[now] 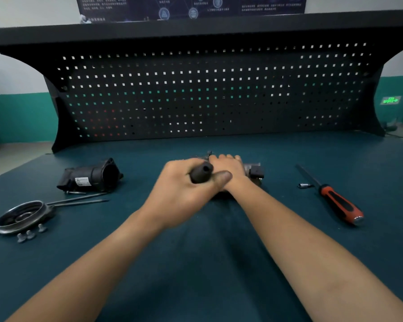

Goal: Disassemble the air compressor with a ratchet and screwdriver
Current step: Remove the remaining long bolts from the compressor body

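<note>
- My left hand (184, 184) sat at the middle of the frame, fingers and thumb wrapped tight around the dark ratchet handle (201, 173), whose butt end pointed toward me.
- My right hand (228, 168) lay just beyond it, touching the left, with the fingers curled over the far edge of the compressor body (255, 170) to hold it down.
- The compressor body rested on the green bench mat (196, 263) at centre, mostly hidden under both hands; only its right end showed.
- The ratchet's head was hidden, so I cannot tell what it sat on.
- At the left of the frame lay a black motor housing (91, 176), on its side.
- Below it were two long bolts (79, 199), side by side.
- At lower left sat a round metal cover (14, 219), with three short bolts (30, 234) just beside its near rim.
- At the right lay the screwdriver (335, 201), red-and-black handle nearest me, and a small socket (304, 185) just left of its shaft.
- A black pegboard (196, 89) stood behind the bench.
</note>
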The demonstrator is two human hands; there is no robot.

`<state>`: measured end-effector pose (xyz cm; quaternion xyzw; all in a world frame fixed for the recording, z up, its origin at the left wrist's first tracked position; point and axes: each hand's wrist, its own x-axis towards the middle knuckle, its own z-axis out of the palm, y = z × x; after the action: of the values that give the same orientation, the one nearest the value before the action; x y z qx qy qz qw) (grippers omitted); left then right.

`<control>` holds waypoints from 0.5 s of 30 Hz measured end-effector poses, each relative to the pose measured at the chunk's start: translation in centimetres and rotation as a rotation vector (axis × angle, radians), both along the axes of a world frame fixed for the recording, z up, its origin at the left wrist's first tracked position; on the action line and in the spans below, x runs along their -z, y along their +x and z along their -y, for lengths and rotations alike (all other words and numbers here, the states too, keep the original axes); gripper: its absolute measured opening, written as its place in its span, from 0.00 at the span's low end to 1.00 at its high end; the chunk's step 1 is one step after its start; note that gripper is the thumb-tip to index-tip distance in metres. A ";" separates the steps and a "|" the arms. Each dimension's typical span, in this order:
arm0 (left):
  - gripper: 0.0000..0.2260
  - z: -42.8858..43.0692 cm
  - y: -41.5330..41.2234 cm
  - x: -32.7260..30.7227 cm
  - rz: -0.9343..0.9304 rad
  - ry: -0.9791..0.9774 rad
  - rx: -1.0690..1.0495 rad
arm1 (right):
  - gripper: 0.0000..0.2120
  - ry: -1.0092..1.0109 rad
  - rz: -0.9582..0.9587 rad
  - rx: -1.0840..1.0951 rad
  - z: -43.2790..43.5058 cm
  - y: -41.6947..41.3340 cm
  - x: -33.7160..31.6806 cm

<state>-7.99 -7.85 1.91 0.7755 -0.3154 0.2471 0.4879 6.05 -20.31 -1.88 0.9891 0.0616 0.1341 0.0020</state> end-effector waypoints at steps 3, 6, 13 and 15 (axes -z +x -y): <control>0.21 0.7 0.0 -0.5 -0.023 0.026 0.018 | 0.27 -0.032 0.038 -0.015 0.2 0.1 0.6; 0.19 0.0 1.1 -1.8 -0.115 -0.310 0.027 | 0.39 -0.050 0.062 -0.029 0.2 -0.1 0.6; 0.18 -1.5 1.3 -1.5 -0.096 -0.516 0.015 | 0.41 -0.040 0.092 -0.034 0.2 -0.4 0.6; 0.18 -1.3 1.1 -1.0 -0.095 -0.550 -0.015 | 0.41 -0.036 0.096 -0.036 0.2 -0.5 0.7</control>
<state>-6.94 -6.50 2.92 0.6270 -0.2076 0.2905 0.6924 5.53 -20.54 -2.57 0.9800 0.0815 0.1803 0.0203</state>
